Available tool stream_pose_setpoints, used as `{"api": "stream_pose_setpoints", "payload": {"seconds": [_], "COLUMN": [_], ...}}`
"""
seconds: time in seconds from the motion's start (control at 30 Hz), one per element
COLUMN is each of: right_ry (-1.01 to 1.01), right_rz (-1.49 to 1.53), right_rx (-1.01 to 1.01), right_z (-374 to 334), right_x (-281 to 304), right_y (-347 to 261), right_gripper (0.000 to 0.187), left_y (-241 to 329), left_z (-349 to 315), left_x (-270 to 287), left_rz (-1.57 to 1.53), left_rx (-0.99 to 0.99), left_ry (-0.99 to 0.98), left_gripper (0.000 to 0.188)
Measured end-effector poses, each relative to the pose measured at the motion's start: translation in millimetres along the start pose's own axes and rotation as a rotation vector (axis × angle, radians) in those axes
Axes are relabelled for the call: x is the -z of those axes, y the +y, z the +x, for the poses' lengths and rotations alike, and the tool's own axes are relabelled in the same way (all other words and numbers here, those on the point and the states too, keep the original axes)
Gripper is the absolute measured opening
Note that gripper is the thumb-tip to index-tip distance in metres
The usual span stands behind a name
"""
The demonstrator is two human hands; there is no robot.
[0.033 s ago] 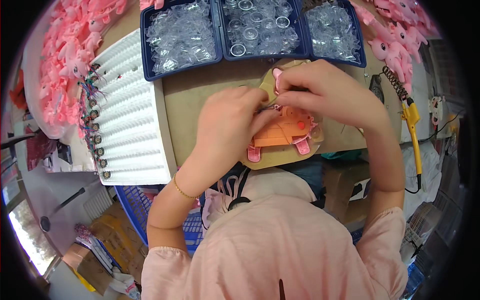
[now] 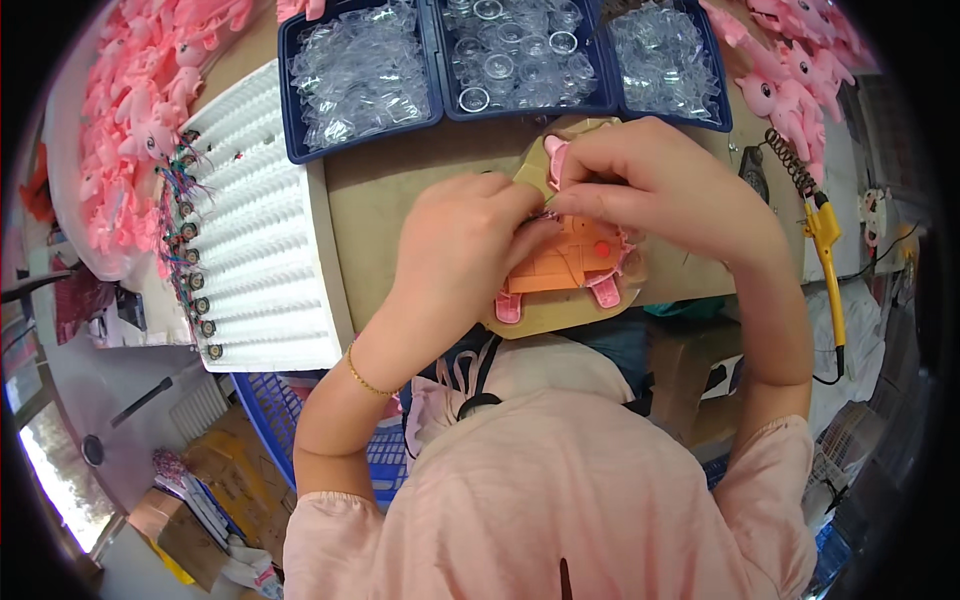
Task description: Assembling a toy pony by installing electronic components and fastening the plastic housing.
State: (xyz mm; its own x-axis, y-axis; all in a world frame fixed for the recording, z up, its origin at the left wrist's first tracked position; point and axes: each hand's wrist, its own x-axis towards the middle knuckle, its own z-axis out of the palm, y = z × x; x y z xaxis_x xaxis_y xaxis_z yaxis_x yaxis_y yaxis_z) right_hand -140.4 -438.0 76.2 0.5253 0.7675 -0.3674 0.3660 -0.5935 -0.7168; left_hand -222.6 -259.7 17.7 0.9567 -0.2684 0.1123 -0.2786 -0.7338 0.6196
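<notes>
- Curling left hand (image 2: 455, 240) and right hand (image 2: 645, 185) inward, thumbs toward forefingers; hiding any pinched item, so impossible to tell its kind.
- Covering the upper left of an orange-and-pink toy half (image 2: 545, 272), lying on a tan fixture (image 2: 560, 316) at the table's near edge.
- Cutting off navy bins (image 2: 434, 70) at the upper border.
- Showing bare tabletop (image 2: 375, 200) between fixture and white foam tray (image 2: 265, 325).

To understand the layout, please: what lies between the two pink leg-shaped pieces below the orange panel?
The tan board shows between the left pink piece and the right pink piece, just below the orange panel, in the head view.
</notes>
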Motion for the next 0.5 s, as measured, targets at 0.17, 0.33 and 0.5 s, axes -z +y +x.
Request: {"api": "stream_pose_setpoints", "payload": {"seconds": [0.17,0.33,0.5], "right_ry": [0.136,0.406,0.577], "right_rz": [0.416,-0.388,-0.545], "right_rx": [0.059,0.532,0.536], "right_z": [-12,23,22], "right_x": [6,-32,-23], "right_y": [15,47,39], "right_gripper": [0.017,0.021,0.011], "left_y": [-1,-3,-9], "left_z": [-13,-15,-14], "left_x": [-7,-12,-17], "left_rz": [0.021,0.091,0.030], "left_rx": [-0.198,-0.379,-0.360], "left_ry": [0.054,0.101,0.115], "left_gripper": [0.015,0.024,0.027]}}
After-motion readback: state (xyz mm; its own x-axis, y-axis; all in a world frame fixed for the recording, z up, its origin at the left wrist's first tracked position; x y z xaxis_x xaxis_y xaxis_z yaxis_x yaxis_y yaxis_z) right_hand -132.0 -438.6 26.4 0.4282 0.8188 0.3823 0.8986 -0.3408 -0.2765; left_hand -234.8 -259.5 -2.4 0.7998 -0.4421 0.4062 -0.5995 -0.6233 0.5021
